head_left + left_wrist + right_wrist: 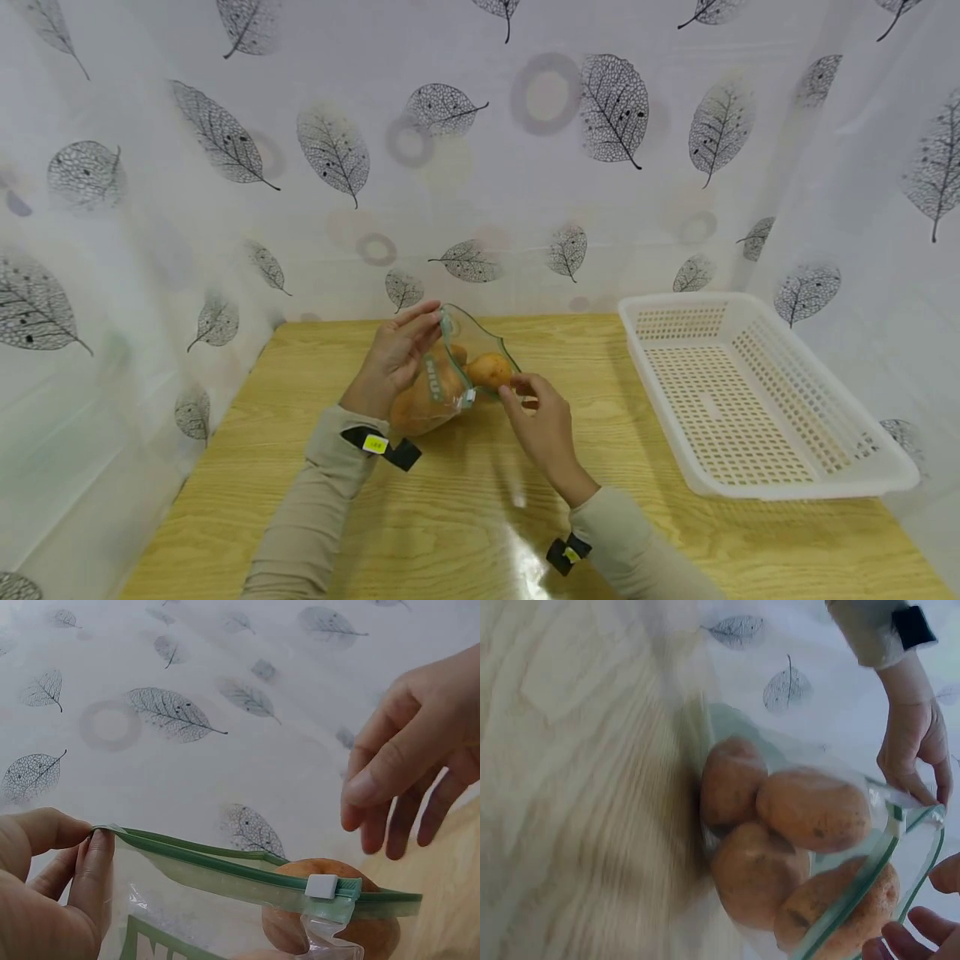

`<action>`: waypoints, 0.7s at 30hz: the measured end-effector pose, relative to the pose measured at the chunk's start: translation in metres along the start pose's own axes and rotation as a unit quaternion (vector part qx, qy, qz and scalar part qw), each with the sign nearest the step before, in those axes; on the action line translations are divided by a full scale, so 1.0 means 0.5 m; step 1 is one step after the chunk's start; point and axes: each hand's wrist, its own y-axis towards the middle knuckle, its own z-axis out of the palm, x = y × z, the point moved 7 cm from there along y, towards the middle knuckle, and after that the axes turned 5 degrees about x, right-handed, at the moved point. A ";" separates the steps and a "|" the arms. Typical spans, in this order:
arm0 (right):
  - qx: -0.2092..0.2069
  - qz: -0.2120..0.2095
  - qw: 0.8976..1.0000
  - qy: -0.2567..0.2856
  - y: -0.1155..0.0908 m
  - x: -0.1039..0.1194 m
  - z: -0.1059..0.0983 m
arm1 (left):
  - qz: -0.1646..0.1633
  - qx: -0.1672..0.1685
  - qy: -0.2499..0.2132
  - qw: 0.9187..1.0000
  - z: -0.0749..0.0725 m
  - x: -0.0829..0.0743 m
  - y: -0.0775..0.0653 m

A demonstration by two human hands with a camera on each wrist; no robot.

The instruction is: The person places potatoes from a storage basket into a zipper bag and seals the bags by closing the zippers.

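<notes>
A clear zip bag (433,385) with a green-edged mouth and a white slider (321,886) rests on the table with several potatoes inside. My left hand (395,361) pinches one end of the bag's mouth between thumb and fingers and holds it up. At the other end of the opening sits one potato (490,369), just within the mouth. My right hand (542,421) is beside that potato, its fingers loosely bent and holding nothing; the left wrist view shows it apart from the bag. More potatoes (759,875) lie deeper in the bag in the right wrist view.
A white plastic basket (723,400) with a slotted bottom stands on the right of the wood-grain table (450,533). Behind and at both sides hangs a pale curtain (480,192) printed with leaves.
</notes>
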 end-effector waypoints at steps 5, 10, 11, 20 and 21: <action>0.053 0.056 0.993 0.087 -0.018 -0.003 0.036 | 0.000 -0.001 0.001 1.000 0.000 0.001 0.002; 0.066 0.101 0.982 0.145 -0.016 -0.006 0.076 | 0.004 0.000 0.006 1.000 0.001 0.001 0.003; 0.063 0.108 0.981 0.152 -0.015 -0.006 0.081 | 0.005 0.001 0.008 1.000 0.001 0.001 0.003; 0.032 0.125 0.975 0.183 -0.006 -0.012 0.097 | 0.009 -0.002 0.018 1.000 0.000 0.002 0.000; 0.032 0.122 0.974 0.186 -0.007 -0.013 0.098 | 0.008 -0.002 0.016 1.000 -0.001 0.003 0.000</action>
